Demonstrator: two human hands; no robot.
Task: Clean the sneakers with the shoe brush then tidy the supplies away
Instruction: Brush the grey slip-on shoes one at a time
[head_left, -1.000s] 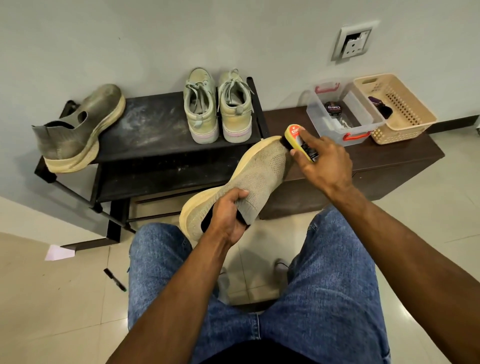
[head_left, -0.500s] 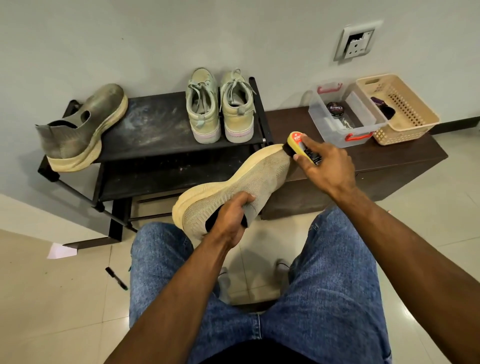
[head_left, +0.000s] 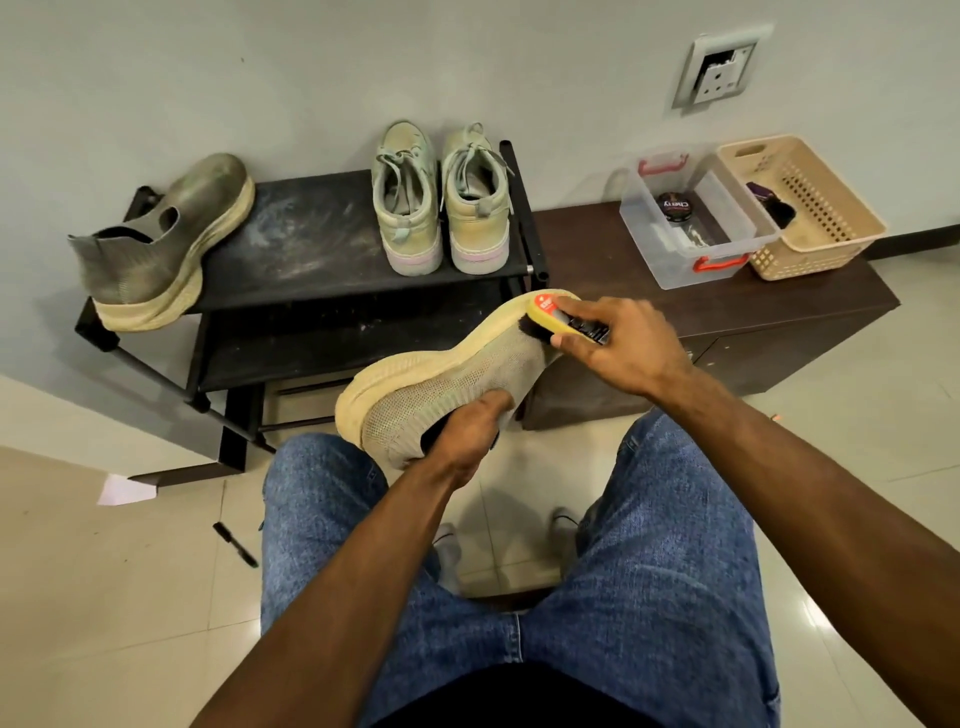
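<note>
While the left hand grips the collar of a beige knit sneaker held over the knees, the right hand clasps the yellow shoe brush, bristles touching the toe. Brushing is under way; next, I judge, the shoe must be turned to expose unbrushed fabric. Its dusty mate and a laced pair wait on the black shoe rack; a clear box and basket sit on the brown bench, against a grey wall, above pale floor tiles.
</note>
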